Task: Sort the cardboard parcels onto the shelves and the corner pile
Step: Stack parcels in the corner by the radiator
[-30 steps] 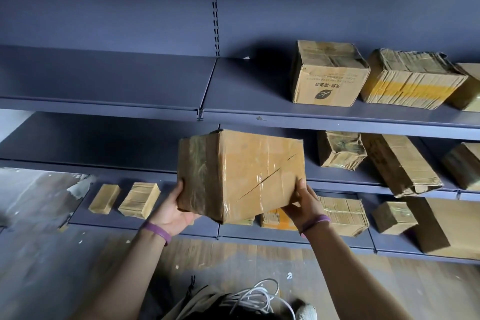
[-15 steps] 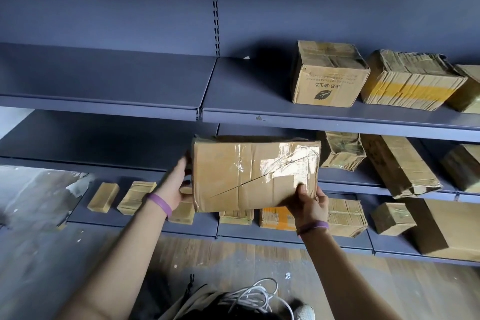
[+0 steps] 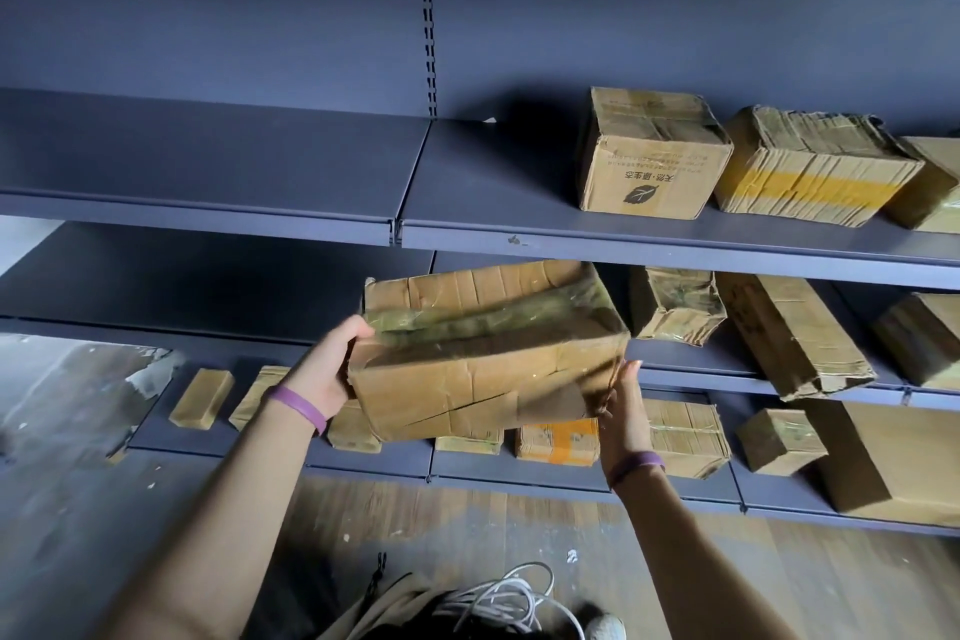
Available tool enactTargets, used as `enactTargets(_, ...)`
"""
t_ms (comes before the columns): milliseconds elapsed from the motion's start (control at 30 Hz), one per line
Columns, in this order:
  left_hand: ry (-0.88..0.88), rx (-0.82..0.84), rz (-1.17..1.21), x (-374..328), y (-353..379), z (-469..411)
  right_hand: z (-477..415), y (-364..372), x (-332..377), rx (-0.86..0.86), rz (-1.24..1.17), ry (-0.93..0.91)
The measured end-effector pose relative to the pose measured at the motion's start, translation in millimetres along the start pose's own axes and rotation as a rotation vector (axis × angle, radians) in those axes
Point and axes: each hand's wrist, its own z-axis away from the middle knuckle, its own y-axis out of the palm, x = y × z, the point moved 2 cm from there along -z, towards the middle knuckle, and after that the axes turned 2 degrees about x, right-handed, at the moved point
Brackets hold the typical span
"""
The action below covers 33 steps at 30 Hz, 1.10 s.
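White cables (image 3: 498, 598) are lying coiled on the floor below you. Your left hand (image 3: 324, 369) is gripping the taped parcel (image 3: 488, 359) by its left end, fingers curled round it, while your right hand (image 3: 626, 411) is pressing straight fingers against its right end. You are holding it tilted before the middle shelf (image 3: 691, 372), a crumpled parcel (image 3: 675, 304) sitting just right of it, the upper shelf (image 3: 675, 250) edge running close above.

I log one taped brown cardboard parcel (image 3: 483, 353), creased, its front face split by a slanting crack, held tilted in the air before the middle shelf (image 3: 691, 369), left hand (image 3: 327, 369) gripping its left end, right hand (image 3: 623, 411) against its right end. On the upper shelf (image 3: 493, 192) stand a leaf-printed box (image 3: 649, 161) and, beside it, a yellow-banded box (image 3: 810, 172).
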Motion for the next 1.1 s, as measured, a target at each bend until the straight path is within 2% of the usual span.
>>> enactTargets(167, -0.024, -0.055, -0.006, 7, -11, 0, 6, 9, 18, 0.066, -0.024, 0.119)
enactTargets(300, -0.047, -0.083, -0.032, 13, -12, 6, -7, 3, 19, 0.029, 0.119, 0.1)
enactTargets(433, -0.061, -0.103, -0.046, 13, -13, 10, -3, 4, 34, 0.105, 0.203, 0.105)
enactTargets(600, -0.047, -0.124, -0.078, 17, -8, 14, 2, 11, 42, 0.044, 0.37, -0.028)
enactTargets(867, -0.007, -0.223, -0.271, 18, -12, 13, -1, 0, 31, 0.081, 0.33, -0.019)
enactTargets(967, -0.036, -0.16, -0.183, 16, -10, 9, 1, -1, 28, 0.1, 0.306, -0.008)
enactTargets(1100, -0.066, -0.18, -0.086, 6, 4, 7, 3, -2, 26, 0.145, 0.304, -0.045)
